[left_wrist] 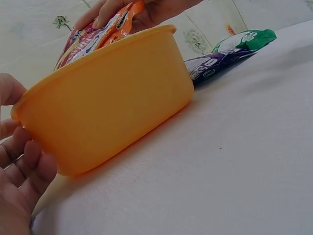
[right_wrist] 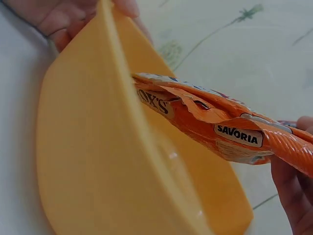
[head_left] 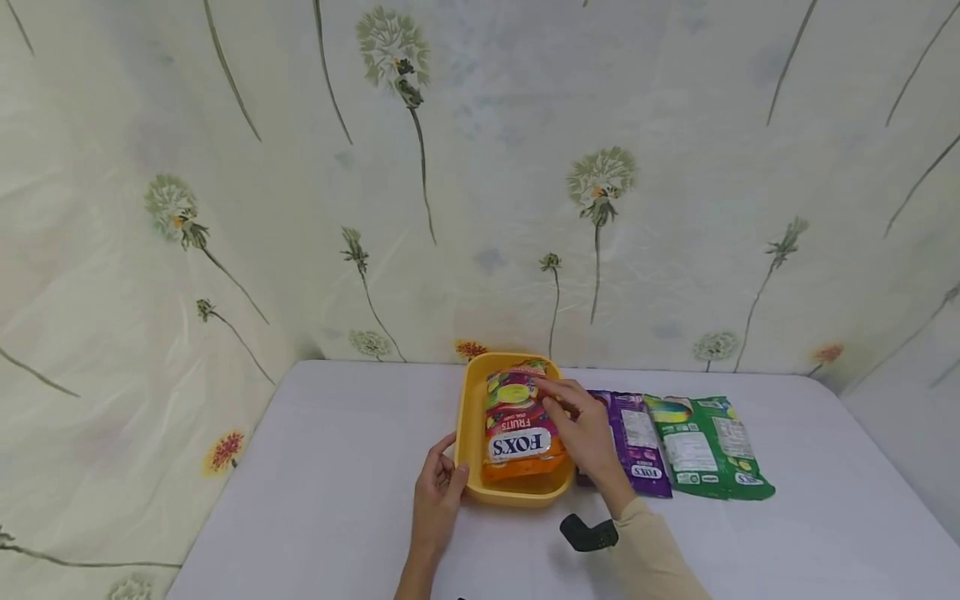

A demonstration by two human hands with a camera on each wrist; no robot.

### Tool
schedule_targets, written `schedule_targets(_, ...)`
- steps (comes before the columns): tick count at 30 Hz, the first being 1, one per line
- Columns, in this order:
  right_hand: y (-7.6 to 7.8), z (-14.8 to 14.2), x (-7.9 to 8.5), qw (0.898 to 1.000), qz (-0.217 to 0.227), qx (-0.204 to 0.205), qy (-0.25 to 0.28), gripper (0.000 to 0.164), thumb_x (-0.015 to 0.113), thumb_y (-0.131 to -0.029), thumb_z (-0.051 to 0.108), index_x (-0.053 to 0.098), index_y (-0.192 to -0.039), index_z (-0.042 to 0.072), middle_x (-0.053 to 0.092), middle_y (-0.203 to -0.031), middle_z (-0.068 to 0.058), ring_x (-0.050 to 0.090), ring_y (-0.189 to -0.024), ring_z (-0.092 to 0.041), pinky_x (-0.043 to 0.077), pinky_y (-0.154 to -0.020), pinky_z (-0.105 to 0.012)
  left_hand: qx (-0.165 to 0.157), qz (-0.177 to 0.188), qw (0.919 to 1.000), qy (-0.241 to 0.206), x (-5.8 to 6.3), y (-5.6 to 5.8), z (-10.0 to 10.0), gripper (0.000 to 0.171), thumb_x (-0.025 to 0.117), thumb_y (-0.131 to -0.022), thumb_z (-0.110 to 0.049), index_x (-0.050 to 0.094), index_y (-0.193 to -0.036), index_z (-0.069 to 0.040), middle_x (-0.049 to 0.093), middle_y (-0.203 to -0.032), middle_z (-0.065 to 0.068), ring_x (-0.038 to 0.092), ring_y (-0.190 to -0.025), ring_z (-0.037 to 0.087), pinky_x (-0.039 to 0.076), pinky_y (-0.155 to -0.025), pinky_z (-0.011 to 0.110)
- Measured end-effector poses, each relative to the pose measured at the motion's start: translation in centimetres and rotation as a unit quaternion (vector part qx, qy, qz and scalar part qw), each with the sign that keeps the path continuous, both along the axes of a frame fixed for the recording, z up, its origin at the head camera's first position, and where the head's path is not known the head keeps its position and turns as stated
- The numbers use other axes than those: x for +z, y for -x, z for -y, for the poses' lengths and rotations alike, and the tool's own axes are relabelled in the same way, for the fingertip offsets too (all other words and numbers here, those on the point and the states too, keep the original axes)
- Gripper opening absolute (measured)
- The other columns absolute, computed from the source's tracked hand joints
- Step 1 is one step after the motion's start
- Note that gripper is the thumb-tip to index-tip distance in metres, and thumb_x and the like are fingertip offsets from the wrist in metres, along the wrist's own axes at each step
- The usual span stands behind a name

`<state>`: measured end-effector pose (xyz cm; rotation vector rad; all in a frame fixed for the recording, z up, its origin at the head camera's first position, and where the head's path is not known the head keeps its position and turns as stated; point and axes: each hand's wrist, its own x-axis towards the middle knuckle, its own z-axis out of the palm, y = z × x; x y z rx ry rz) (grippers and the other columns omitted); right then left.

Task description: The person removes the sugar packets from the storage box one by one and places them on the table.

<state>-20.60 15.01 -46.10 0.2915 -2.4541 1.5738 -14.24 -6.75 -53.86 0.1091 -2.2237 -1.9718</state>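
A yellow plastic tub (head_left: 513, 500) stands on the white table, and my left hand (head_left: 438, 492) grips its left side, thumb at the rim and fingers against the outer wall in the left wrist view. An orange and red Fox's Fruits candy bag (head_left: 517, 421) is over the tub's opening, its printing upside down in the head view. My right hand (head_left: 588, 433) holds this bag by its right edge. In the right wrist view the bag (right_wrist: 195, 112) slants across the rim, one end inside the tub, with fingers (right_wrist: 291, 191) beneath its near edge.
Right of the tub lie a purple Fox's candy bag (head_left: 637, 442), partly hidden by my right hand, and a green one (head_left: 708, 450) beside it. A dandelion-patterned cloth (head_left: 487, 183) hangs behind the table. A black bent device (head_left: 588, 533) sits at my right wrist.
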Motion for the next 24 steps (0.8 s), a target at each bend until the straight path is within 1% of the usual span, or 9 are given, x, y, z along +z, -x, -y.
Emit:
schedule_targets(3,-0.2,-0.6,0.4,1.0,0.013,-0.012,0.007,0.031,0.055,-0.095,0.028,0.061,-0.125,0.032,0.058,-0.125,0.003,0.057,-0.114,-0.02,0.049,-0.096,-0.042,-0.002,-0.002,1.0,-0.003,-0.1,0.0,0.0,0.044,0.059,-0.093,-0.022,0.047,-0.133,-0.034,0.048,-0.081,0.003,0.05,-0.062,0.011,0.048,-0.055,0.02)
schedule_targets(6,-0.4,-1.2,0.8,1.0,0.019,-0.018,0.012,0.031,0.054,-0.095,0.031,0.06,-0.126,0.034,0.057,-0.126,0.004,0.056,-0.115,-0.018,0.05,-0.095,-0.038,-0.005,-0.013,0.9999,-0.008,-0.2,0.1,0.0,0.044,0.059,-0.093,-0.021,0.047,-0.133,-0.033,0.048,-0.079,0.003,0.048,-0.059,0.01,0.046,-0.053,0.02)
schedule_targets(9,-0.5,-1.8,1.0,1.0,0.017,-0.018,0.014,0.032,0.054,-0.095,0.033,0.06,-0.127,0.033,0.057,-0.128,0.004,0.055,-0.114,-0.018,0.051,-0.092,-0.03,-0.008,-0.028,0.9995,-0.01,-0.3,0.1,0.1,0.043,0.059,-0.093,-0.019,0.048,-0.132,-0.031,0.047,-0.078,0.002,0.046,-0.058,0.008,0.044,-0.051,0.019)
schedule_targets(12,-0.6,-2.4,1.2,1.0,0.015,-0.023,0.01,0.033,0.053,-0.095,0.034,0.059,-0.128,0.032,0.056,-0.129,0.003,0.054,-0.114,-0.018,0.049,-0.09,-0.019,-0.011,-0.044,0.999,-0.007,-0.2,0.1,0.3,0.041,0.059,-0.093,-0.015,0.052,-0.131,-0.025,0.046,-0.078,0.002,0.043,-0.057,0.005,0.04,-0.05,0.017)
schedule_targets(14,-0.6,-2.7,1.2,0.999,0.02,-0.029,0.005,0.033,0.053,-0.095,0.035,0.059,-0.128,0.032,0.056,-0.129,0.003,0.053,-0.115,-0.017,0.046,-0.089,-0.014,-0.016,-0.049,0.9986,-0.011,0.2,0.0,0.3,0.039,0.059,-0.092,-0.011,0.054,-0.13,-0.019,0.046,-0.077,0.003,0.041,-0.057,0.004,0.038,-0.05,0.016)
schedule_targets(16,-0.7,-3.0,1.3,0.999,0.021,-0.031,0.003,0.034,0.053,-0.095,0.035,0.058,-0.129,0.031,0.055,-0.13,0.002,0.052,-0.116,-0.018,0.043,-0.088,-0.011,-0.02,-0.053,0.9983,-0.014,0.9,-0.3,0.4,0.036,0.059,-0.092,-0.009,0.056,-0.128,-0.013,0.047,-0.076,0.002,0.04,-0.057,0.003,0.037,-0.05,0.016)
schedule_targets(18,-0.8,-3.2,1.4,0.999,0.024,-0.031,0.004,0.035,0.053,-0.095,0.035,0.058,-0.129,0.031,0.055,-0.131,0.002,0.051,-0.117,-0.019,0.042,-0.087,-0.009,-0.025,-0.052,0.9981,-0.023,1.7,-0.7,0.4,0.033,0.059,-0.091,-0.007,0.058,-0.124,-0.01,0.046,-0.076,0.001,0.041,-0.057,0.002,0.037,-0.05,0.015)
schedule_targets(21,-0.9,-3.5,1.7,0.999,0.031,-0.033,0.004,0.036,0.054,-0.094,0.037,0.058,-0.13,0.033,0.054,-0.131,0.003,0.05,-0.118,-0.019,0.042,-0.087,-0.008,-0.026,-0.057,0.9974,-0.036,2.6,-1.1,0.3,0.028,0.059,-0.09,-0.005,0.061,-0.118,-0.006,0.046,-0.076,0.001,0.042,-0.058,0.002,0.038,-0.05,0.015)
schedule_targets(24,-1.0,-3.7,2.0,0.998,0.041,-0.04,-0.001,0.036,0.054,-0.093,0.04,0.057,-0.129,0.036,0.054,-0.131,0.005,0.051,-0.119,-0.019,0.043,-0.087,-0.01,-0.025,-0.058,0.9967,-0.051,2.8,-1.2,0.2,0.018,0.06,-0.089,-0.004,0.064,-0.107,-0.003,0.049,-0.076,0.003,0.045,-0.059,0.004,0.04,-0.051,0.016)
